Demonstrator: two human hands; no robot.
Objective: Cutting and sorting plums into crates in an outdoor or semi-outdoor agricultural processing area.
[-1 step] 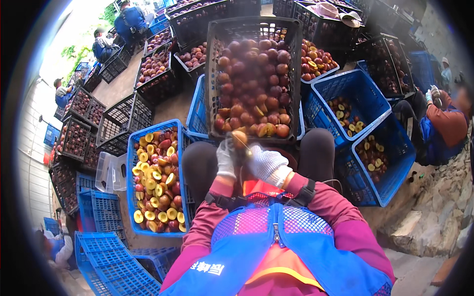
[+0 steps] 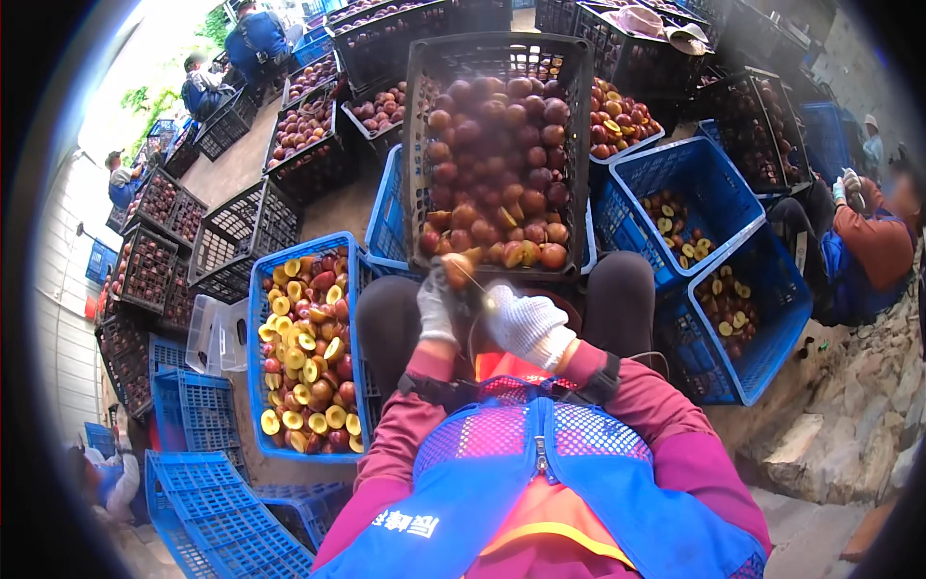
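The person wears a blue zip vest (image 2: 574, 473), maroon sleeves (image 2: 651, 400), pale gloves (image 2: 527, 323).

Clear plastic bin (image 2: 210, 337), rough stones (image 2: 808, 439), white wall (image 2: 69, 280)

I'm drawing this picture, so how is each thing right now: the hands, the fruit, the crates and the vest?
Left hand: gloved, closed on a plum.
Plum: held, too blurred to tell if cut.
Right hand: gloved, curled, apparently around something thin and blurred.
Black crate in front: well filled, mostly whole-looking fruit.
Left blue crate: full, many cut halves.
Blue vest: zipped partway.
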